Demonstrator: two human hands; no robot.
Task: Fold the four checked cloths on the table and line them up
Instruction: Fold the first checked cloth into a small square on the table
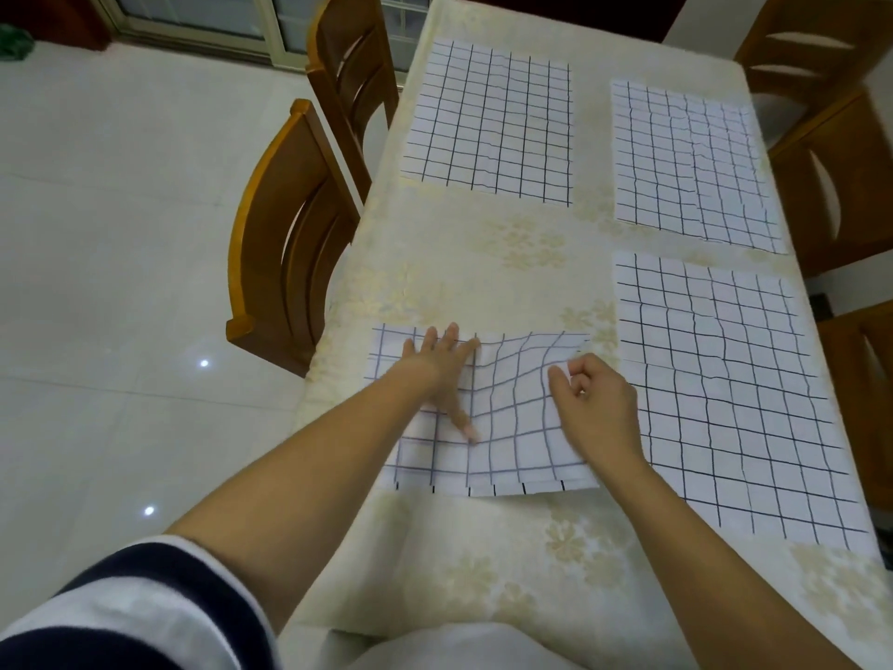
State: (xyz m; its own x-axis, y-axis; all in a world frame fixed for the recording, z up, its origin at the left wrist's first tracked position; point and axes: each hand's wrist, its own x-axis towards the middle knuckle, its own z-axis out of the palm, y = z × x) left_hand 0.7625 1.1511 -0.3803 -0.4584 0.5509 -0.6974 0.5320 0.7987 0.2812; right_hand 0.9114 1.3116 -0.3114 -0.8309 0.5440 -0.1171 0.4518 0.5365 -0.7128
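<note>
Striped sleeve (145,611), then left hand (435,360) spread flat on rumpled checked cloth (512,427), right hand (597,403) pinching its edge.

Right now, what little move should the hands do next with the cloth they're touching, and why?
Probably the right hand should carry the edge it pinches across to the left, folding the near-left cloth over. That edge is lifted and the cloth is rippled, while the left hand presses flat on it with straight fingers, pinning it in place.
</note>
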